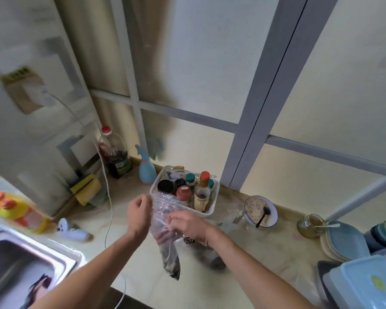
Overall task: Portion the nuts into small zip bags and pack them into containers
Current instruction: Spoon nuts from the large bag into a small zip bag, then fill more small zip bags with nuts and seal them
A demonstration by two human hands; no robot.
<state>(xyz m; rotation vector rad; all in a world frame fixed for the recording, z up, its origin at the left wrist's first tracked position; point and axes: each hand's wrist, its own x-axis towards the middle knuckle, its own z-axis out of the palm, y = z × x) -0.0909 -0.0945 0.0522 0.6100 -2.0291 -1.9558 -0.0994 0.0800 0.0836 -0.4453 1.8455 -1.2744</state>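
I hold a clear zip bag [168,248] with a red seal line up above the counter, its lower end hanging down with dark contents inside. My left hand [139,216] pinches the bag's top left corner. My right hand [187,226] pinches the seal strip further right. Behind my right wrist lies a larger dark printed bag [214,257] on the counter, mostly hidden. A light blue lidded container [363,284] sits at the bottom right.
A white basket [212,208] of jars and bottles stands just behind the bag. A bowl of oats with a black spoon [261,211], a glass jar [311,226] and stacked plates [343,241] are to the right. A steel sink [20,259] is at the left, a white cable [108,197] crosses the counter.
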